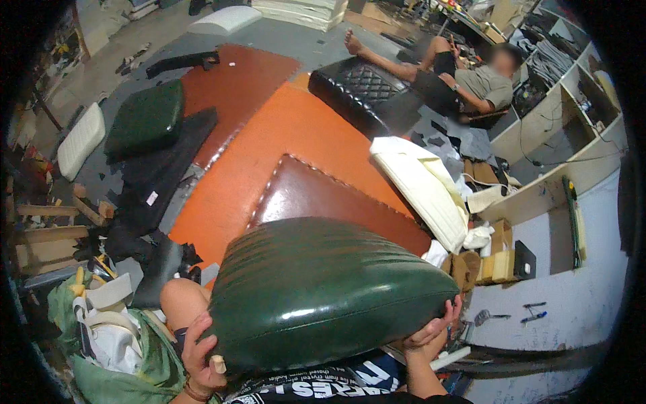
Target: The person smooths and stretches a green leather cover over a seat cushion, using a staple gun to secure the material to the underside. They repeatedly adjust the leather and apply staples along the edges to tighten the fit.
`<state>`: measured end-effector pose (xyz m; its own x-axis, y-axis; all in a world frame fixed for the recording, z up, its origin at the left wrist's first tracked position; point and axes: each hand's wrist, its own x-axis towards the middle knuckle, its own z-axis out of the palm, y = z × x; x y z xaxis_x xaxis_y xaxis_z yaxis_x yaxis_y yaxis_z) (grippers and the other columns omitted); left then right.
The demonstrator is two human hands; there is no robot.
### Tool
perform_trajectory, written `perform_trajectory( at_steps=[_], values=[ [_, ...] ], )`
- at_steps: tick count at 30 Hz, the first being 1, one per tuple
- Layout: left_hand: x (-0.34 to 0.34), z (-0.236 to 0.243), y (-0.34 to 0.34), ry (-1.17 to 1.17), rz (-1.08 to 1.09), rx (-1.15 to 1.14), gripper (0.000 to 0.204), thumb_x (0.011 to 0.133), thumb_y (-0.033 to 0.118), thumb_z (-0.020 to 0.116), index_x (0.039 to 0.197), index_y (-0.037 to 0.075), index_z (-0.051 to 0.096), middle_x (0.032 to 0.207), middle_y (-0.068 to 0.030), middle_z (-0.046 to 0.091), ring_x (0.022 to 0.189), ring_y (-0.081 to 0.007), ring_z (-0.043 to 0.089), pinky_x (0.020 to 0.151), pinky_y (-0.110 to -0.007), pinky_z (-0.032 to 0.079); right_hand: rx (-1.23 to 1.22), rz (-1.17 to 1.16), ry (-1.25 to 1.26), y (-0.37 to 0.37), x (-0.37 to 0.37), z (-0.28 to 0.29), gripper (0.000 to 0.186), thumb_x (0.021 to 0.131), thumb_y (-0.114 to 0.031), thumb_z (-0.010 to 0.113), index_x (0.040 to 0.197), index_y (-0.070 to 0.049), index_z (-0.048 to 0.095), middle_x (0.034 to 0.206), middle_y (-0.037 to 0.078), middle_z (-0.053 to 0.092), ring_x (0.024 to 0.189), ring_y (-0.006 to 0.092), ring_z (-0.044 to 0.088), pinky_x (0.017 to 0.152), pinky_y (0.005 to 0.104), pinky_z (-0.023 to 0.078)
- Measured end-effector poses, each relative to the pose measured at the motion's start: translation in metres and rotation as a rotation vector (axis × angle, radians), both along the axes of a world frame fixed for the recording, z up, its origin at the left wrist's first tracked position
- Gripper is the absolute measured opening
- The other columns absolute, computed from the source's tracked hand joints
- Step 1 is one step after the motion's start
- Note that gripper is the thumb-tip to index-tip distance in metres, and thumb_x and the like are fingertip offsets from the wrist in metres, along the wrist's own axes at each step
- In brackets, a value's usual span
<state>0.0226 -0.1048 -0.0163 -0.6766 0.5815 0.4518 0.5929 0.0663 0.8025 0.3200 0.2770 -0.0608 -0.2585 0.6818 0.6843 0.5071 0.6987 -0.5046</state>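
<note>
Squarely between two bare hands, a plump green cushion [336, 303] sat close against a person's dark shirt [316, 389]. The left hand [202, 353], its thumb wrapped in something pale, clasped one end; the right hand [431, 330] cupped the opposite corner, fingers curled up around it. The cushion looked springy and probably light for its bulk, hardly fragile, though its glossy skin could slip; the two ends, supported from below, seemed the surest hold. Ribbed channels creased its domed top above a smooth, seamed side. Beyond lay a shiny brown panel [316, 192] with a puckered edge, a flat orange sheet [225, 182] and a black cushion [356, 87] quilted in diamonds.
</note>
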Motion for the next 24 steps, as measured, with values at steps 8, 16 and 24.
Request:
perform_trajectory(
  at_steps=[8,16,24],
  values=[
    [0.020,-0.029,-0.028,-0.022,-0.058,0.021,0.047,0.095,0.036,0.064,0.137,0.016,0.064,0.148,-0.0296,0.054,0.136,-0.0552,0.054,0.114,-0.066,0.042,0.004,-0.012,0.020,-0.011,0.022,-0.015,0.064,0.106,-0.048,0.033,0.144,0.002,0.047,0.158,0.031,0.038,0.147,0.0434,0.037,0.122,0.0584,0.028],
    [-0.115,0.029,0.009,0.739,-0.563,-0.178,0.064,0.064,0.065,0.095,0.119,0.036,0.080,0.158,-0.0243,0.044,0.141,-0.0481,0.049,0.118,-0.059,0.040,0.004,0.098,0.195,0.036,-0.053,0.020,0.047,0.103,-0.025,0.041,0.137,0.003,0.059,0.154,0.030,0.046,0.143,0.0445,0.044,0.122,0.0536,0.033],
    [-0.132,0.134,0.203,0.631,-0.473,0.151,0.043,0.084,0.035,0.081,0.119,0.010,0.079,0.131,-0.0163,0.073,0.127,-0.0451,0.065,0.112,-0.054,0.050,-0.495,-0.098,0.390,0.116,-0.085,0.003,0.043,0.102,-0.022,0.068,0.134,0.006,0.060,0.138,0.025,0.061,0.131,0.0398,0.055,0.113,0.0494,0.042]
  ],
)
